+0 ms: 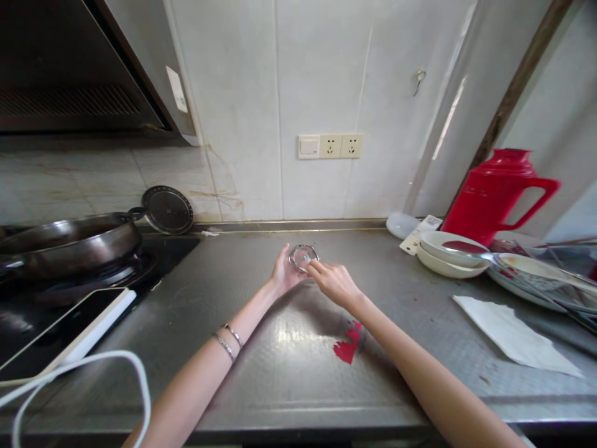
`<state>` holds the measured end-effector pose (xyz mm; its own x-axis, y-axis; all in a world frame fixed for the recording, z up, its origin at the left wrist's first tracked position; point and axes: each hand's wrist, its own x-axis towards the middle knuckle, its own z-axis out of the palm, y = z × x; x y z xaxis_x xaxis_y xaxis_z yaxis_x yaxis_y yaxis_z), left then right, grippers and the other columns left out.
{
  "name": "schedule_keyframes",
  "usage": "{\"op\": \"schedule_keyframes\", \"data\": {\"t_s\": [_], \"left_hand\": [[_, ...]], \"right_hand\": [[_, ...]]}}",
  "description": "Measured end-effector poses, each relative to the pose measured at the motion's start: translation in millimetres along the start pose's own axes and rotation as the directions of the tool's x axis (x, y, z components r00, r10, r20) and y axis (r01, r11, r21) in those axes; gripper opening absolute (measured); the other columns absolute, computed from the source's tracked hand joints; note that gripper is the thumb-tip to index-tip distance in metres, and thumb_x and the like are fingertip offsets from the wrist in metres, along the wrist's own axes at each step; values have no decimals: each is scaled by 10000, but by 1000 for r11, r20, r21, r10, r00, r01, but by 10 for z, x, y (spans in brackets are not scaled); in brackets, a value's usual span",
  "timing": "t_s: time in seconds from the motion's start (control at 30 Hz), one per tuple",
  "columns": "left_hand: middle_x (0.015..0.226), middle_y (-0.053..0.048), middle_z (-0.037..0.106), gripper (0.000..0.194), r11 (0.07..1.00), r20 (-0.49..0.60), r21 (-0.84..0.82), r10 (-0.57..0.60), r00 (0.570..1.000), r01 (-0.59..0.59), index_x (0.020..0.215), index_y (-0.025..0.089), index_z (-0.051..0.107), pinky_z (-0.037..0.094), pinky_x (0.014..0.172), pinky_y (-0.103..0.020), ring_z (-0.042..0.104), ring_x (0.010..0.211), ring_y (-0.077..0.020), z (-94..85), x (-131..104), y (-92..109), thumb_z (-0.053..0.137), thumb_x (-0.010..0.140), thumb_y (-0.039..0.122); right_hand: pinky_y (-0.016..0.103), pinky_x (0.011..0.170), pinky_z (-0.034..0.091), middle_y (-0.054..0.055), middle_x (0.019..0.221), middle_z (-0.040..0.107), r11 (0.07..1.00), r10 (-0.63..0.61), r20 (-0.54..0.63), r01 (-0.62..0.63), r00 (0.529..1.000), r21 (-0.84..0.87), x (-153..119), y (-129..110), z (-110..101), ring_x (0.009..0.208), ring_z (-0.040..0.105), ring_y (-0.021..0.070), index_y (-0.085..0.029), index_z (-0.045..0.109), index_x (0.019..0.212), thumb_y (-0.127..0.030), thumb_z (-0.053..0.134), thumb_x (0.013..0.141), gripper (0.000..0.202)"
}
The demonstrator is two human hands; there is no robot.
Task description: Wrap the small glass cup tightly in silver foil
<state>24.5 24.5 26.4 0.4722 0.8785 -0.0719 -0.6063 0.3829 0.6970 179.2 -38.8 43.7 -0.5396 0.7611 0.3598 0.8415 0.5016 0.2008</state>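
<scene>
Over the middle of the steel counter, a small round clear object that looks like a glass has its rim turned toward me. My left hand holds it from the left and below, thumb raised along its side. From the right, my right hand reaches in with fingers closed, and its fingertips overlap the near right part of the rim. Whether they pinch the rim or something small inside is hidden. Below the hands, a torn red patch lies on the counter.
At left, a steel pan sits on the black stove, with a white-edged device and white cable in front. To the right are stacked bowls, a red thermos, plates and a white paper sheet.
</scene>
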Motion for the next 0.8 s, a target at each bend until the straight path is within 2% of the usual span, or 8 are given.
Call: {"op": "schedule_keyframes", "data": {"t_s": [0.13,0.23,0.4,0.6,0.7,0.8], "left_hand": [[756,-138,715,623,986,9,50,-160,987,160,827,98,685,513,688,-426,658,674,-250,-72,-23,109,419,817,662],[725,-119,712,584,972,5,97,-216,976,215,857,85,691,516,641,-399,649,628,-230,-68,-35,136,426,845,605],[662,-73,700,407,991,-89,78,-98,991,105,797,89,692,474,558,-256,629,577,-151,34,-20,64,486,881,431],[649,-67,691,328,999,-146,41,-2,989,8,767,97,684,432,498,-231,595,521,-130,98,-3,-13,481,871,333],[674,-70,698,309,997,-137,35,68,988,-64,770,96,677,443,515,-230,609,545,-134,96,6,-45,494,850,332],[694,-72,703,273,993,-99,22,120,988,-118,776,95,671,453,537,-235,618,565,-140,88,5,-89,536,810,330]], "right_hand": [[250,642,447,80,1099,642,992,-127,2,127,992,-25,-2,62,-79,915,628,200,-209,560,1093,-162,405,953,214],[254,647,461,85,1177,622,986,-163,24,164,986,-34,5,73,-68,940,621,200,-197,570,1075,-165,400,954,211],[254,693,482,55,1319,559,997,-79,58,79,995,0,3,101,-43,1019,618,200,-225,584,1095,-176,373,955,258],[270,646,491,8,1407,490,996,59,108,-65,992,54,10,24,-37,954,662,202,-297,556,1172,-223,374,926,315],[283,665,485,28,1351,548,989,100,86,-109,991,104,15,-56,-1,919,673,212,-292,548,1199,-247,408,900,332],[259,672,452,57,1139,677,964,142,44,-148,989,219,22,-150,54,836,677,193,-244,577,1143,-238,459,867,300]]}}
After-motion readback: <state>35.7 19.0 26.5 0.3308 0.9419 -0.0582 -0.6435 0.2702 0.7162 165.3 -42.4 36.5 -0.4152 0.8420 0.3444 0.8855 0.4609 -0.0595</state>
